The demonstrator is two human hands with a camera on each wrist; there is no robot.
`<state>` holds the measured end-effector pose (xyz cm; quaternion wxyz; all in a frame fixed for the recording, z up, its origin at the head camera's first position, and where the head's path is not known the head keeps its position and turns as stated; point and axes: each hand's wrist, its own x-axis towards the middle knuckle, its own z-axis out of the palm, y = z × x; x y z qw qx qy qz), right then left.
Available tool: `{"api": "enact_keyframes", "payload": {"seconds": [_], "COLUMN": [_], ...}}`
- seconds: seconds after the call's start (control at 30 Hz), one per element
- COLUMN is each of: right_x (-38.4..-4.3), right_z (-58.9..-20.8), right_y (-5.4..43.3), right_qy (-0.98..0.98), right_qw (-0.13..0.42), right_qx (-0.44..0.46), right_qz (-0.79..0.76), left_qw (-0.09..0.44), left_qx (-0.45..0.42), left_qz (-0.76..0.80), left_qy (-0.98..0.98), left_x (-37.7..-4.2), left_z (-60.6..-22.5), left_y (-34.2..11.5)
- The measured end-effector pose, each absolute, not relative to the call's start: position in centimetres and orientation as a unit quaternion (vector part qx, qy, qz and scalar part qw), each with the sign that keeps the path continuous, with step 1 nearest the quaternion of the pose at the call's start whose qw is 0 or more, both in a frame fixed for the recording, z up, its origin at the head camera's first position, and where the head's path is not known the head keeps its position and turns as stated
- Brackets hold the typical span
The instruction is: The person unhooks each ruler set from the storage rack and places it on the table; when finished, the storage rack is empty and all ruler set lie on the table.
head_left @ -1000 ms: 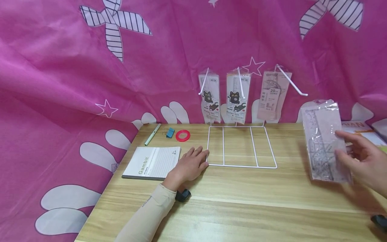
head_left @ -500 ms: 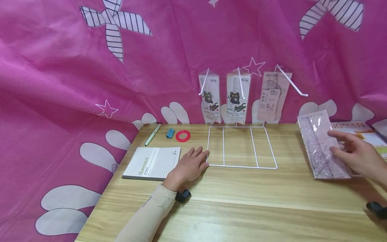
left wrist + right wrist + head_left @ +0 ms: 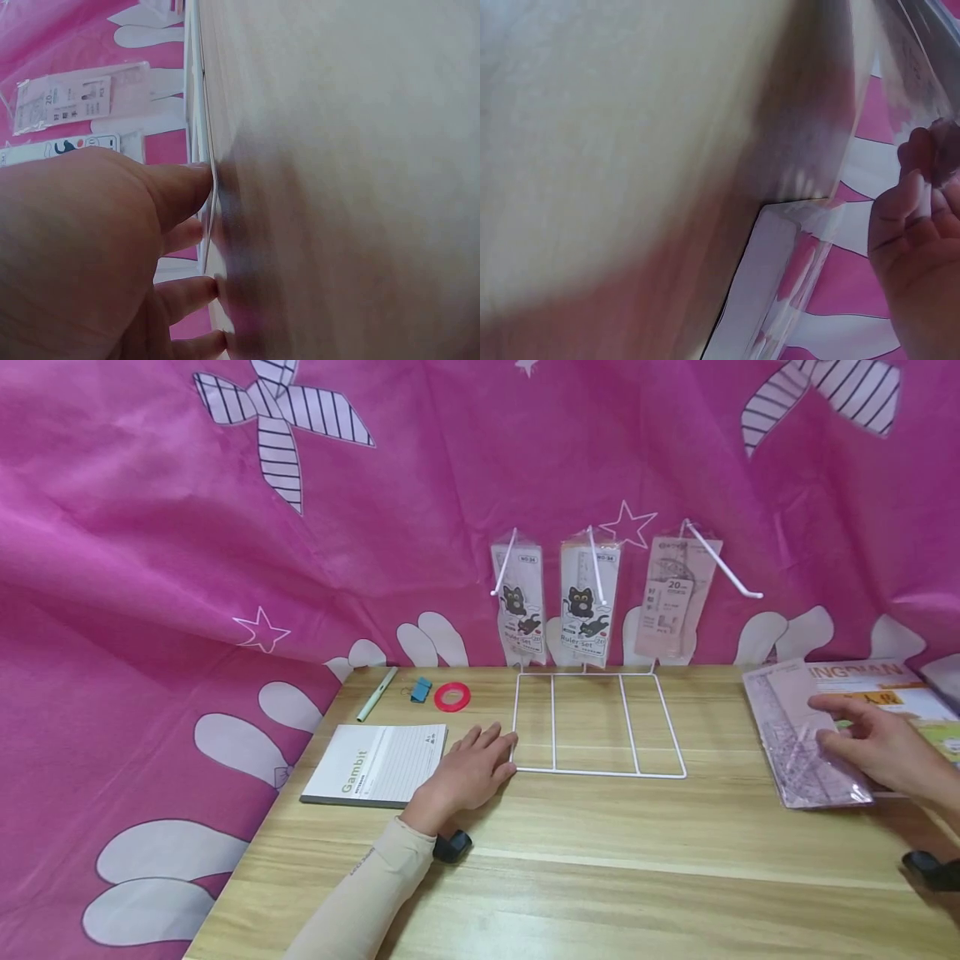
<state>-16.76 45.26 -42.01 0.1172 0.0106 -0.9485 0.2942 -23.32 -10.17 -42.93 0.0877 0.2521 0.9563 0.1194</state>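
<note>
At the right of the table, my right hand (image 3: 885, 743) pinches the right edge of a clear-wrapped ruler set (image 3: 798, 735). Its thumb and fingers also show at the clear wrapper (image 3: 922, 67) in the right wrist view. The pack leans back low over the table, overlapping a magazine (image 3: 873, 671). My left hand (image 3: 468, 768) rests on the table at the near left corner of a white wire rack (image 3: 600, 772). In the left wrist view, its thumb touches the wire and the fingertips press on the wood. Three hooks of the rack carry packs: two cat-print ruler sets (image 3: 583, 610) and a pale pink one (image 3: 667, 610).
A notebook (image 3: 375, 768) lies left of my left hand. Behind it are a light green pen (image 3: 377, 693), a blue binder clip (image 3: 421, 690) and a red tape roll (image 3: 452, 697). A pink patterned cloth (image 3: 420, 485) hangs behind the table (image 3: 585, 877).
My right hand has lowered the ruler set and tipped it back toward the table, moving slightly left. More of the magazine shows behind it. The left hand has stayed at the rack.
</note>
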Motion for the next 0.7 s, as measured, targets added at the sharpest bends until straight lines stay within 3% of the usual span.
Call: {"api": "enact_keyframes", "payload": {"seconds": [0.7], "right_x": [-17.53], "right_z": [-41.93], "right_y": [45.02], "right_qy": [-0.966], "right_qw": [0.044], "right_qx": [-0.015], "right_qz": [0.254], "left_qw": [0.087], "left_qx": [0.254], "left_qz": [0.121], "left_qy": [0.956], "left_x": [-23.4], "left_z": [-43.01], "left_y": [-10.29]}}
